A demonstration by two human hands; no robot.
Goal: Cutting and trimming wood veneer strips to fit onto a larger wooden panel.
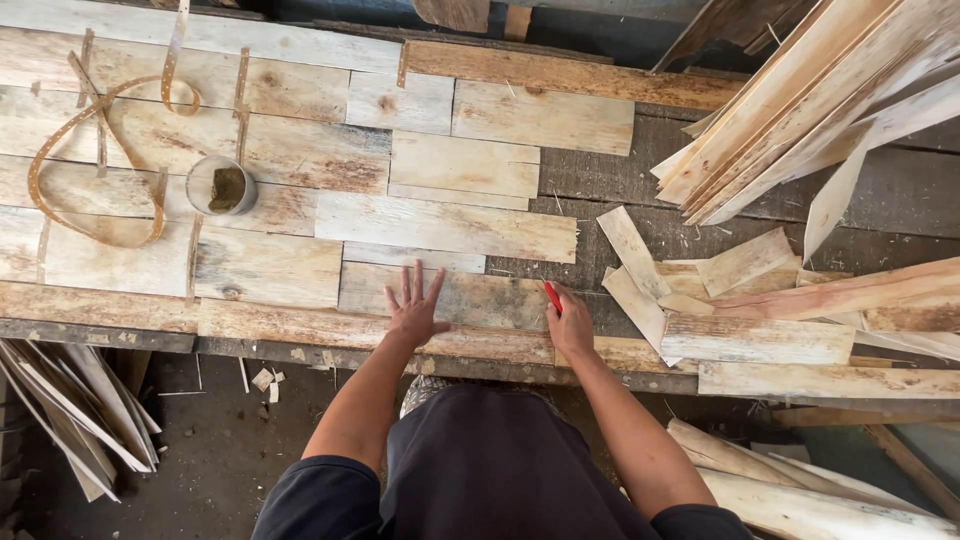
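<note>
My left hand (415,308) lies flat with fingers spread on a weathered wooden board (480,298) near the front edge of the workbench. Just to its right, my right hand (571,325) grips a red pencil (552,297), its tip resting against the right end of the same board. Several pale boards (445,225) lie side by side across the bench behind my hands, forming a patchwork surface.
A small round tin (222,185) stands on the boards at left, beside a looped rusty metal strap (95,165). Short offcuts (690,290) lie at right, under a stack of long slats (810,110). More slats lean below the bench on the left (70,415) and right (800,490).
</note>
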